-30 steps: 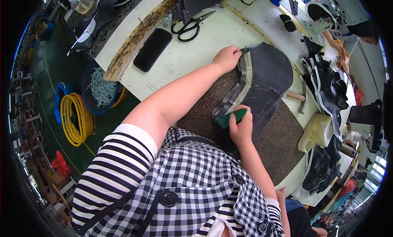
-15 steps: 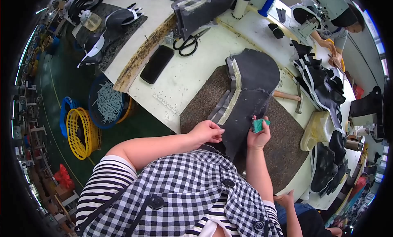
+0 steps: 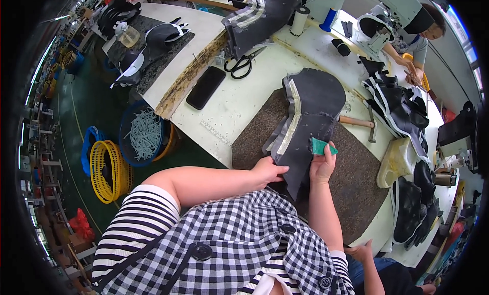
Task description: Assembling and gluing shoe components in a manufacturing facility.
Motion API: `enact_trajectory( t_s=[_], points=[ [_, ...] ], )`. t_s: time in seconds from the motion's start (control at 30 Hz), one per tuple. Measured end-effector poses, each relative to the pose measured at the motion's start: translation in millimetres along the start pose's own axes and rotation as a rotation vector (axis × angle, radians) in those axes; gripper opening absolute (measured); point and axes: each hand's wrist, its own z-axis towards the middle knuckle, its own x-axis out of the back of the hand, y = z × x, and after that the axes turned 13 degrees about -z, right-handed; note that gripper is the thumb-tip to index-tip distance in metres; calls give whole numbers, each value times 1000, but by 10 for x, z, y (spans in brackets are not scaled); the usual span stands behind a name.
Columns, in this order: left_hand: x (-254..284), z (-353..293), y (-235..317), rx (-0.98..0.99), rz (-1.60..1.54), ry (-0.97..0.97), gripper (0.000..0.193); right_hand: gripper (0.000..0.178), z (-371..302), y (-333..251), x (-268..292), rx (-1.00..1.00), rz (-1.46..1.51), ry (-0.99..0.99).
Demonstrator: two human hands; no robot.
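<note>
A stack of dark grey, curved leather shoe-upper pieces [image 3: 318,94] lies on a brown speckled board [image 3: 351,193] in front of me. A pale tape strip runs down its left side. My left hand [image 3: 269,171] pinches the near left edge, thumb on top and the other fingers partly hidden beneath. Between the fingers and thumb of my right hand [image 3: 322,165] is a small green ribbed piece [image 3: 322,146], held over the leather near its right edge; whether it touches the surface I cannot tell.
A hammer [image 3: 356,122] lies right of the leather. Black scissors [image 3: 239,68] and a phone [image 3: 206,87] lie beyond on the left. Shoe uppers [image 3: 402,111] and a yellowish block [image 3: 396,162] crowd the right. Baskets [image 3: 109,172] stand at left. Other people sit nearby.
My left hand has shifted right and taken hold of the leather's near edge. In my right hand the green piece is tilted differently and its fingers are more extended. The whole view has shifted slightly.
</note>
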Motion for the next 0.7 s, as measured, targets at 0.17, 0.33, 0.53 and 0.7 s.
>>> enact_trajectory(
  t_s=[0.17, 0.33, 0.53, 0.7],
  points=[
    [-36, -54, 85, -95, 108, 132, 26, 27, -208, -236, -547, 504, -653, -99],
    [-44, -22, 101, -183, 143, 123, 25, 18, -169, -11, -656, 812, -1129, -248],
    [7, -157, 285, -225, 156, 95, 31, 27, -378, 25, -600, 381, -656, 10],
    [-297, -660, 1087, -333, 153, -131, 27, 28, 20, 47, -37, -188, 19, 206]
  ],
)
